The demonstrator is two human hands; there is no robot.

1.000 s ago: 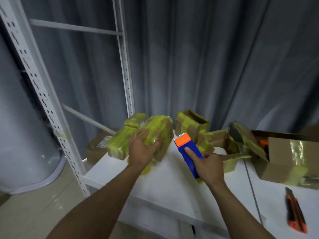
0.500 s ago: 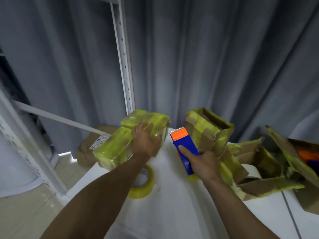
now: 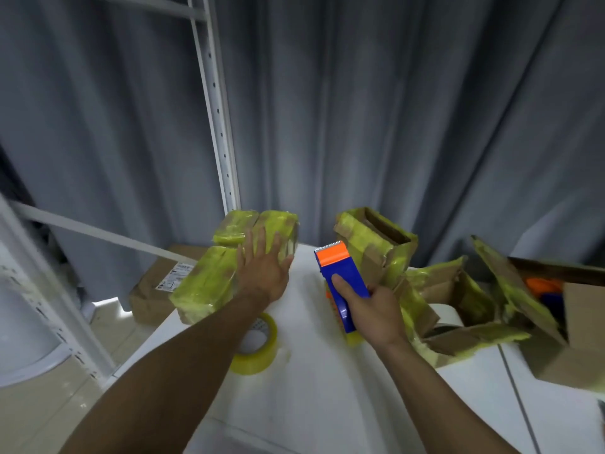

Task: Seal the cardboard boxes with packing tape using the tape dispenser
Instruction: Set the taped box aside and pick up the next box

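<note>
The left hand point(image 3: 262, 273) is flattening open on the yellow-taped cardboard box point(image 3: 284, 225), centre-left, probably sealed. The right hand point(image 3: 376, 309) is still gripping the blue-and-orange tape dispenser point(image 3: 340, 270).

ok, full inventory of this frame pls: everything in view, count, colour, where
yellow-taped sealed cardboard boxes: apparently three, yellow-green over brown, table's far left
blue and orange plastic tape dispenser: one, in right hand
roll of yellowish clear packing tape: one, on table, partly under left forearm
open taped cardboard boxes: several, brown with yellow tape, right of dispenser
large open brown cardboard box: one, right edge
labelled brown cardboard box: one, on floor, left
white table: one, centre
white metal shelving frame: one, left and behind
grey curtain: backdrop
left hand: fingers straight, on sealed boxes
right hand: grips dispenser
</note>
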